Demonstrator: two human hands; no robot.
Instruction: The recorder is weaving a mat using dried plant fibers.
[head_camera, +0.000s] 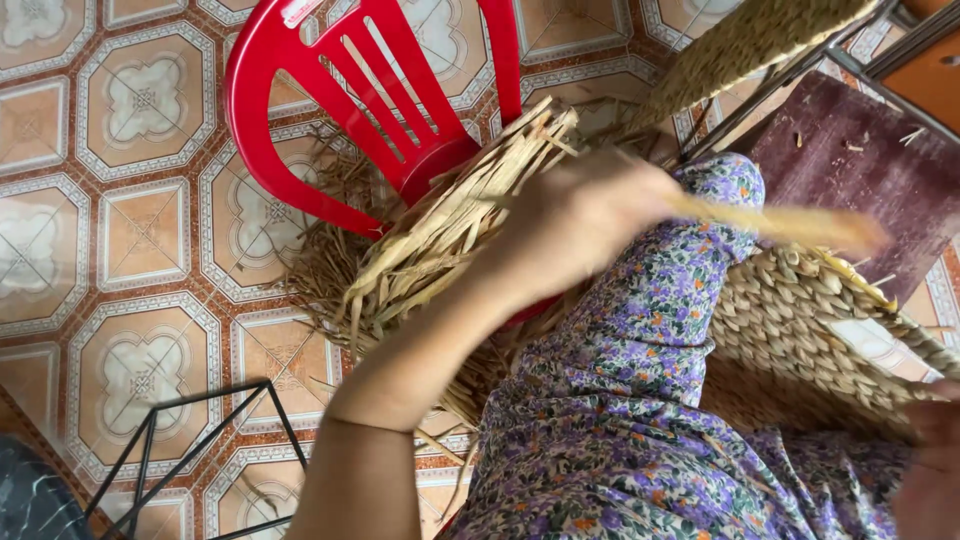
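**Left hand pulls a straw strand over a half-woven basket**

The left hand (580, 215) is closed around a flat, pale straw strand (790, 225), which runs out to the right, blurred, above the woven basket (800, 320). The basket rests against the person's lap, on a purple flowered dress (640, 400). The right hand (935, 450) shows only at the lower right edge, touching the basket's rim; whether its fingers are curled or spread cannot be told. Behind the left hand a bundle of loose straw (440, 230) lies on the seat of a red plastic chair (350, 90). The chair stands on a patterned tile floor (130, 250). A black wire frame (190, 440) stands at lower left.
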